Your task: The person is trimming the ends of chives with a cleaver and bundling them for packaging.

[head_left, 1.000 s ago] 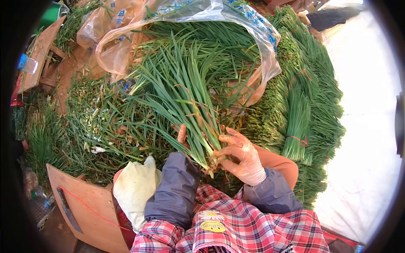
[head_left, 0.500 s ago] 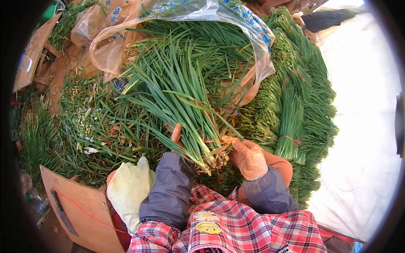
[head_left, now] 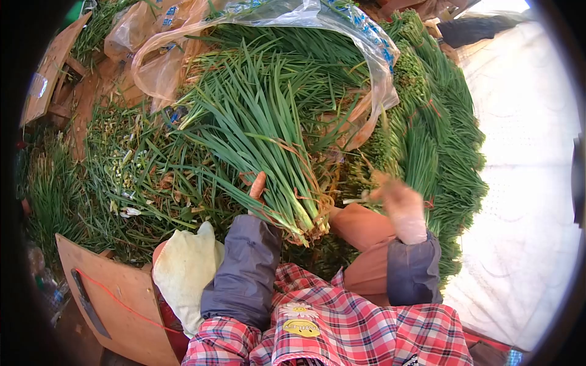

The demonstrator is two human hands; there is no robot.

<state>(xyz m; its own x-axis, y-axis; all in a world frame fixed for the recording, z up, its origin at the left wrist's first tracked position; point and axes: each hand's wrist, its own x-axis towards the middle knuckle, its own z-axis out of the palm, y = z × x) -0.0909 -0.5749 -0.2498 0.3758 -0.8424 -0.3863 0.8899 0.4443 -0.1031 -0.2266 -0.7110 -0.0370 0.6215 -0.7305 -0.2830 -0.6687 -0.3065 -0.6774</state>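
Note:
A loose bunch of garlic chives [head_left: 274, 152] lies across my left hand [head_left: 257, 186], leaves pointing away and pale root ends toward me. My left thumb shows on top of the bunch; the other fingers are hidden beneath the stems. Dry, yellowish bits cling around the root ends. To the right of the bunch, above my knee, my right hand [head_left: 400, 207] is smeared by motion. A pale stalk end and a thin yellowish leaf show near its fingertips, but I cannot make out whether the fingers grip them.
Tied chive bundles [head_left: 421, 158] are stacked along the right, beside a white sheet [head_left: 519, 183]. A clear plastic bag [head_left: 381, 79] lies open around more chives ahead. Leaf scraps [head_left: 140, 177] cover the left. A wooden board [head_left: 116, 299] and a pale cloth [head_left: 189, 274] are near my left arm.
My right hand has left the root ends of the bunch and moved to the right. The bunch stays in my left hand, shifted only slightly.

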